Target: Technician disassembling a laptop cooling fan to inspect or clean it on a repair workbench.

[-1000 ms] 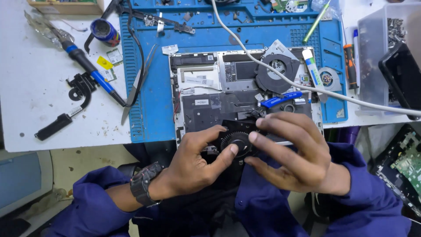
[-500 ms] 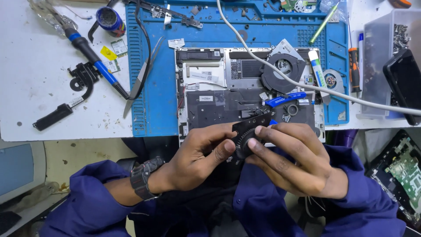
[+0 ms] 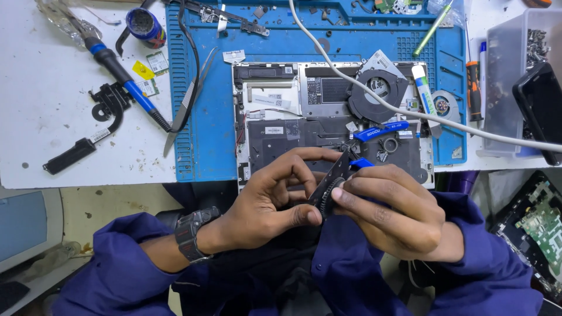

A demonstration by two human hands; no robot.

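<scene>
two hands meet over the near edge of the worktop (image 3: 88, 169) and share one part between them: a small black fan module (image 3: 328, 190), held on edge so only its thin side and toothed rim face the camera. its long axis runs diagonally, from near-left at the fingertips up to far-right, where its upper end nearly touches the blue-handled cutters (image 3: 374, 133). left hand (image 3: 269, 199) pinches the lower end, thumb pressed under it and forefinger arched over the top; right hand (image 3: 392, 213) grips it from the right, thumb tip on the rim and fingers curled behind. both hands are equally close to the part; neither is spread or free. the part sits just off the near edge of the opened laptop base (image 3: 328, 117), which lies on the blue mat (image 3: 205, 146) directly beyond the hands. on that base a second fan (image 3: 377, 88) remains seated at far right, with a white cable (image 3: 456, 126) crossing over it. open room: bare mat to the left of the base, partly taken by tweezers (image 3: 187, 105); further left, a soldering iron (image 3: 123, 79) and a black bracket (image 3: 105, 108) on white worktop. right side is crowded by a clear tray (image 3: 506, 88) and a black phone (image 3: 538, 108). a wristwatch (image 3: 190, 234) is on the left wrist.
</scene>
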